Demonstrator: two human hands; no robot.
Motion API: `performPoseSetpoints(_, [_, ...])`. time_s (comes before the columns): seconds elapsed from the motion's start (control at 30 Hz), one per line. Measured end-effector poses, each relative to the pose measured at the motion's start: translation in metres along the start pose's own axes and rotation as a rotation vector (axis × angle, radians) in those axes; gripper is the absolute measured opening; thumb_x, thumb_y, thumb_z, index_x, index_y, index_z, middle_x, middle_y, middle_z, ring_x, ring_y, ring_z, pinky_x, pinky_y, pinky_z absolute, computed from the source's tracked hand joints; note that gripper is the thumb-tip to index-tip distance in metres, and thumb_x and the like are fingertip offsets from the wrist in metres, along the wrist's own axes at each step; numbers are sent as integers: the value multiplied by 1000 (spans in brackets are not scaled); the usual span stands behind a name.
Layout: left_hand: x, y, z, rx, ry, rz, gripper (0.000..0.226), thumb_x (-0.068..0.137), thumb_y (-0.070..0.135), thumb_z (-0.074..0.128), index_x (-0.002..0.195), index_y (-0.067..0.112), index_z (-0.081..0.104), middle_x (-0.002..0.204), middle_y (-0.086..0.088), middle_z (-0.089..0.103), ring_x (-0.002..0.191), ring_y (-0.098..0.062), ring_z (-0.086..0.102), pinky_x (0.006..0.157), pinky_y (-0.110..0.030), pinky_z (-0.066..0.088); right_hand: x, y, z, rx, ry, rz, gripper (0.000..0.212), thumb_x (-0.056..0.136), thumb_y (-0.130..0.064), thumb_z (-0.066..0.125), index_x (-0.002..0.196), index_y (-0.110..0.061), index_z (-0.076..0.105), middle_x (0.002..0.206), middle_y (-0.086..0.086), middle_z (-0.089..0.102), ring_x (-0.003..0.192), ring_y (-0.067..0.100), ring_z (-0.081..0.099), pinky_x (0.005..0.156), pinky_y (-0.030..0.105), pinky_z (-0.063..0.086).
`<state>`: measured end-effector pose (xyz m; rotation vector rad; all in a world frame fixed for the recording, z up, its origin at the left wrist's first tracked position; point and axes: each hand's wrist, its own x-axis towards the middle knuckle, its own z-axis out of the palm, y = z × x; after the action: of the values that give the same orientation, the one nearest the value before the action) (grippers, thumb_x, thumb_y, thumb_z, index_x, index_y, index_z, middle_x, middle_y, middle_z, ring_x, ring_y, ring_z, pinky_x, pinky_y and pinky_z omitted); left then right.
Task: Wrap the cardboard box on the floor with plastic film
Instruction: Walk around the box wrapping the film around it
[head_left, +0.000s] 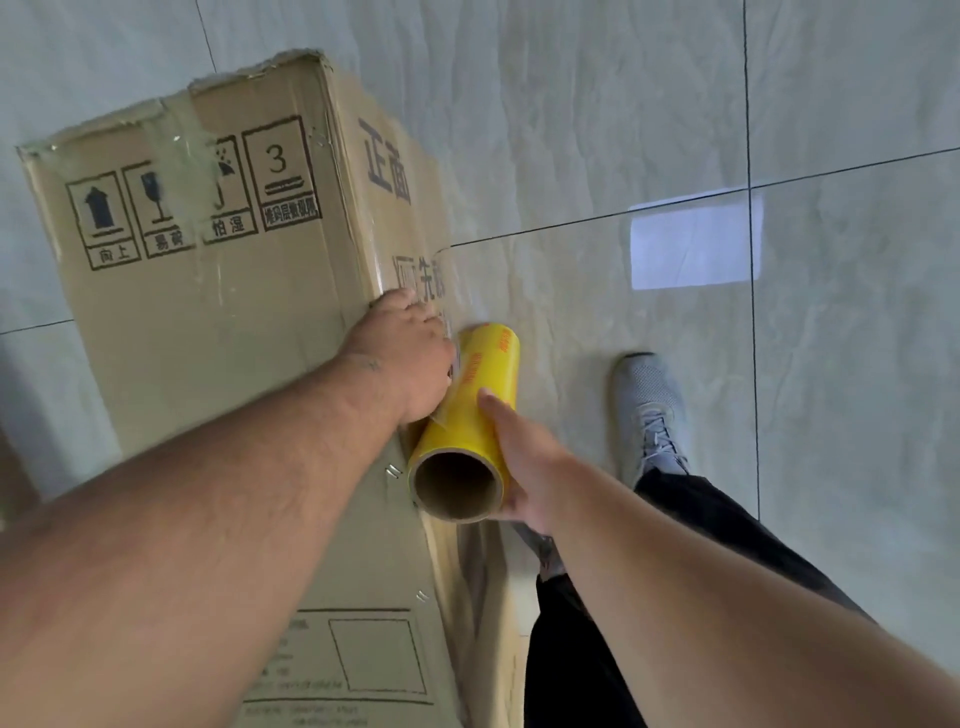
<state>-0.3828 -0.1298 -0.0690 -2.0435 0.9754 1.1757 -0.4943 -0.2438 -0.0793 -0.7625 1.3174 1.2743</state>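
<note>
Clearly the wrapping is only starting. The box (208, 291) stands tall on the tiled floor (623, 130), filling the frame from 9 to 11 o'clock and running down to 6 o'clock; its torn top rim sits near 11 o'clock. The roll (470, 415) is at frame centre, held just beside the box's right vertical edge, its open cardboard core facing the camera.

The right hand (524, 467) grips the roll from the 4 o'clock side, thumb laid over the yellow surface and fingers curled under the near end. The left hand (410, 353) reaches over the box corner and presses against the right face; its fingers bend round the edge, and it seems to pin the film's free end there, though I cannot tell whether they pinch it or only press.

A sheet of film (457, 280) shows faintly above the hand, toward 12 o'clock, its curved clear edge against the printed face. Some glossy film also appears low on that face near 6 o'clock.

So, by my judgement, the film is anchored on one side at most. All full turns round the box remain, as does cutting the film. A shoe (649, 410) stands at 3 o'clock, near the roll.
</note>
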Motion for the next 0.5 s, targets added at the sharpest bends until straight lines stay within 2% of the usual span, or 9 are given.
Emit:
performPoseSetpoints(0.07, [0,2,-1,-21,2,-20,53,103,54,37,143,25,56,152,0,54,147,-23,39,123,-46,19,2,20,-3,264,-153,25,76,86,-71,74,138,-19,56,116,21,80,106,39,79,103,65,58])
performPoseSetpoints(0.1, [0,3,-1,-40,9,-26,54,103,56,36,144,26,55,153,0,52,148,-23,37,123,-47,18,6,25,-2,332,-171,19,76,85,-68,78,138,-18,56,115,23,80,107,40,79,104,64,56])
performPoseSetpoints(0.2, [-3,6,0,-73,3,-22,57,105,57,32,153,31,46,165,-1,38,157,-25,23,126,-54,8,14,28,1,390,-197,-17,80,82,-65,81,141,-17,57,115,23,80,107,41,79,103,63,57])
performPoseSetpoints(0.23, [-5,8,2,-66,-7,-10,57,106,57,30,155,33,44,169,0,32,159,-25,19,126,-57,5,14,29,1,308,-192,-22,81,81,-67,81,141,-17,58,115,22,80,106,40,79,102,63,58])
performPoseSetpoints(0.3, [-8,14,4,-37,-32,7,58,107,58,25,156,33,43,172,1,24,161,-26,12,125,-62,1,11,33,-2,40,-54,-27,96,72,-75,81,145,-18,54,119,18,77,104,39,78,100,60,60])
performPoseSetpoints(0.4, [-13,25,7,14,-63,12,61,106,61,25,156,30,44,173,-2,23,161,-30,8,124,-65,-3,13,43,-8,-365,161,-26,120,58,-88,74,153,-22,42,133,11,62,117,36,66,102,48,53])
performPoseSetpoints(0.47, [-15,31,12,65,-84,11,61,106,60,28,157,29,43,173,-6,22,161,-34,5,123,-66,-5,17,43,-4,-522,183,54,132,51,-97,65,156,-19,44,140,11,61,125,36,64,110,48,50])
performPoseSetpoints(0.5, [-16,34,15,102,-97,8,62,106,60,30,157,28,42,172,-8,23,161,-35,6,123,-67,-6,13,40,0,-612,147,62,128,62,-98,60,159,-17,42,148,13,58,133,36,60,115,47,47])
